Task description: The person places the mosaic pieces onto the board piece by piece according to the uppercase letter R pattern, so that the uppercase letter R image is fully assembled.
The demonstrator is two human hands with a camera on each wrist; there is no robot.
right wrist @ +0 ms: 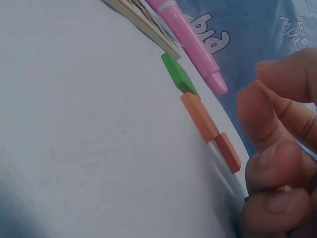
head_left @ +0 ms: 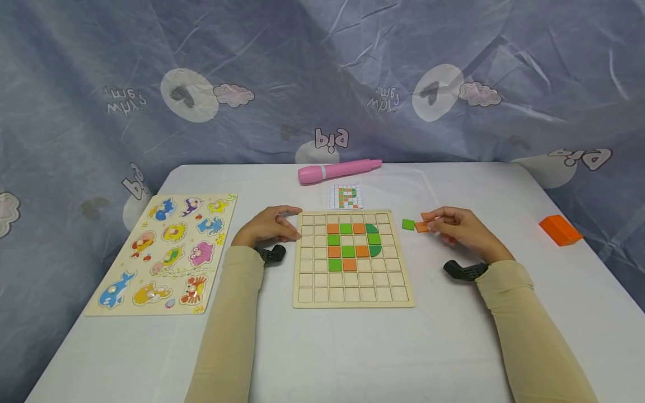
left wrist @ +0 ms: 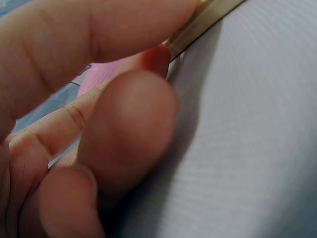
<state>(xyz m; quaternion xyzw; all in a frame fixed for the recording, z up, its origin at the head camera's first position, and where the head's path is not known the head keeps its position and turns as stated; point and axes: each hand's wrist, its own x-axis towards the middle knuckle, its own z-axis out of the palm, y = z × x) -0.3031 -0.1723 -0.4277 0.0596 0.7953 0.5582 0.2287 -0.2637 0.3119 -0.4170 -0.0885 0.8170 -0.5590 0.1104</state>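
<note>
A wooden grid board (head_left: 354, 287) lies in the middle of the table in the head view, with orange and green square tiles and dark green rounded pieces in its cells. At its left edge rests my left hand (head_left: 268, 225), fingertips against the wood and the fingers relaxed. A loose green tile (head_left: 408, 224) lies to the right of the board, beside two orange tiles (right wrist: 199, 116). My right hand (head_left: 462, 228) is over the orange tiles, its fingers bent loosely. The right wrist view shows those fingers (right wrist: 255, 114) apart from the tiles, with nothing visible between them.
Behind the board lie a small pattern card (head_left: 346, 197) and a pink marker-shaped object (head_left: 340, 170). A peg puzzle with sea animals (head_left: 168, 254) occupies the left of the table. An orange block (head_left: 560, 230) sits near the right edge. A printed blue cloth (head_left: 282, 67) hangs behind.
</note>
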